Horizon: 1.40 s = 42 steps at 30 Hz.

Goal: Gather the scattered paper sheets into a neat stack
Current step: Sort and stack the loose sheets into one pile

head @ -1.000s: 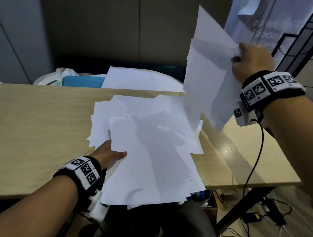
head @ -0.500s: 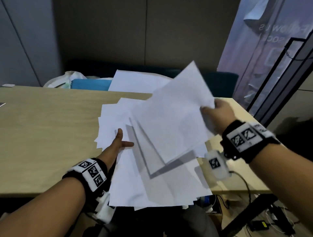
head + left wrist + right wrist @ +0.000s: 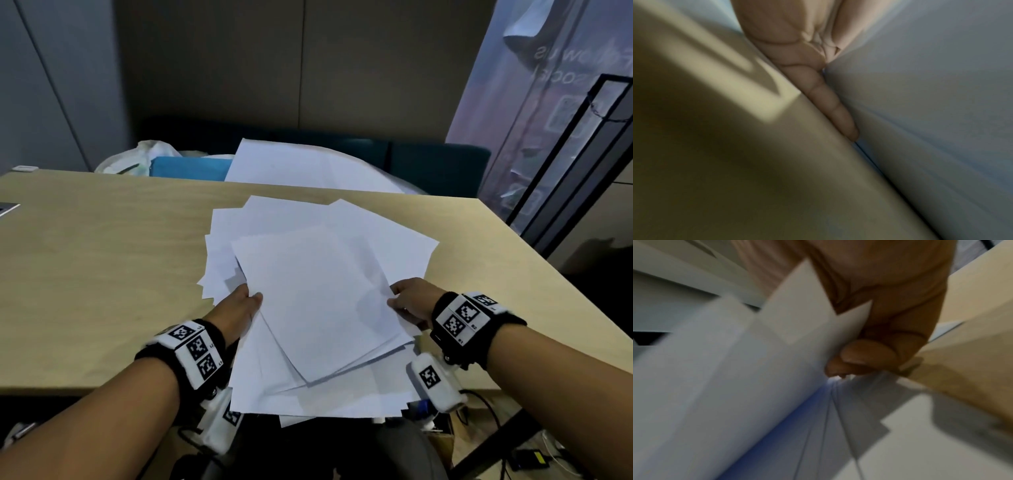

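So I've got the paper sheets (image 3: 318, 301) in a messy fanned pile near the front right part of the table (image 3: 102, 274), and the bottom few hang over the near edge toward my lap. My left hand (image 3: 238, 306) is flat against the pile's left side, fingers (image 3: 830, 104) straight and together, wedged between the wood and the paper. My right hand (image 3: 412, 303) pinches the right edge of the top sheets, thumb on top, fingers (image 3: 865, 353) curled underneath. Lots of bare wood off to the left, less on the right before the table's corner. It's a light wood top, dim room, dark wall panels behind. One big white sheet (image 3: 308, 168) and a blue box (image 3: 188, 168) sit past the far edge, a banner (image 3: 555, 102) stands on the right. Can't count the sheets, too overlapped.
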Tool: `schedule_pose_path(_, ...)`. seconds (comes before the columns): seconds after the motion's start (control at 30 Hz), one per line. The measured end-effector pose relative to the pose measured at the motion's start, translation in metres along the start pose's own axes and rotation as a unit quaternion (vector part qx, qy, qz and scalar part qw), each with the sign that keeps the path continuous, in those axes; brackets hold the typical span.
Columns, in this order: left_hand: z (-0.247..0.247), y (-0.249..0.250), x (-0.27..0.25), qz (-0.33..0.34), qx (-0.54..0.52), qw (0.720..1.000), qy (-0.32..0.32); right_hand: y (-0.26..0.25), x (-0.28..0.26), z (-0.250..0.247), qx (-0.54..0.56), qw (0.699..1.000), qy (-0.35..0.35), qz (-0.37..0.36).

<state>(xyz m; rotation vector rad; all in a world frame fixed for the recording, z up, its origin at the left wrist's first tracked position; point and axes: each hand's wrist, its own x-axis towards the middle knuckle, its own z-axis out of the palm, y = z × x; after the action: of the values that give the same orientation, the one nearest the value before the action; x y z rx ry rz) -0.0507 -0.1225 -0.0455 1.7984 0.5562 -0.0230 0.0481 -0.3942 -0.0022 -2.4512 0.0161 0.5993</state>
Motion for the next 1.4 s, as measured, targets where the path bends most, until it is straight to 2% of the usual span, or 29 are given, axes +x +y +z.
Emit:
schedule_pose_path(0.17,-0.008,-0.01,0.007,-0.033,-0.048,0.998,-0.039,-0.003,-0.001,0.003,0.077,0.997,-0.01,0.016)
schedule_pose_path(0.23,-0.011,-0.01,0.007,-0.046,-0.063,0.996,-0.037,-0.005,0.002,0.006,0.047,0.999,-0.007,0.014)
schedule_pose_path(0.33,-0.01,-0.006,-0.001,-0.031,-0.041,0.998,-0.042,-0.009,-0.001,0.014,0.04,0.999,-0.026,-0.01)
schedule_pose_path(0.43,-0.008,-0.003,-0.006,-0.002,-0.045,0.998,-0.039,-0.016,-0.002,0.013,0.005,0.996,-0.091,-0.021)
schedule_pose_path(0.5,-0.005,-0.006,-0.005,0.014,-0.051,0.998,-0.039,-0.021,0.008,-0.005,0.031,0.997,-0.075,-0.013)
schedule_pose_path(0.6,-0.007,-0.009,-0.004,0.02,-0.072,0.996,-0.052,-0.03,0.043,-0.048,-0.052,0.997,0.051,-0.014)
schedule_pose_path(0.7,-0.008,-0.008,-0.006,0.027,-0.073,0.996,-0.052,-0.018,0.099,-0.092,-0.186,0.974,0.131,0.018)
schedule_pose_path(0.8,-0.007,-0.006,-0.007,0.044,-0.072,0.995,-0.051,0.024,0.178,-0.117,-0.284,0.949,0.12,0.063)
schedule_pose_path(0.87,-0.006,-0.005,-0.008,0.041,-0.079,0.995,-0.053,0.033,0.195,-0.114,-0.305,0.945,0.068,0.1)
schedule_pose_path(0.93,-0.007,-0.004,-0.008,0.037,-0.085,0.994,-0.056,0.023,0.187,-0.11,-0.316,0.941,0.026,0.118)
schedule_pose_path(1.0,-0.007,-0.005,-0.007,0.033,-0.084,0.994,-0.057,0.021,0.193,-0.112,-0.323,0.94,0.022,0.105)
schedule_pose_path(1.1,-0.006,-0.004,-0.006,0.037,-0.082,0.995,-0.052,0.024,0.207,-0.116,-0.282,0.954,0.034,0.098)
schedule_pose_path(1.27,-0.005,-0.006,-0.005,0.038,-0.098,0.993,-0.052,-0.006,0.147,-0.101,-0.232,0.969,0.053,0.063)
schedule_pose_path(1.4,-0.004,-0.006,-0.003,0.037,-0.115,0.991,-0.056,-0.002,0.144,-0.102,-0.232,0.967,0.07,0.08)
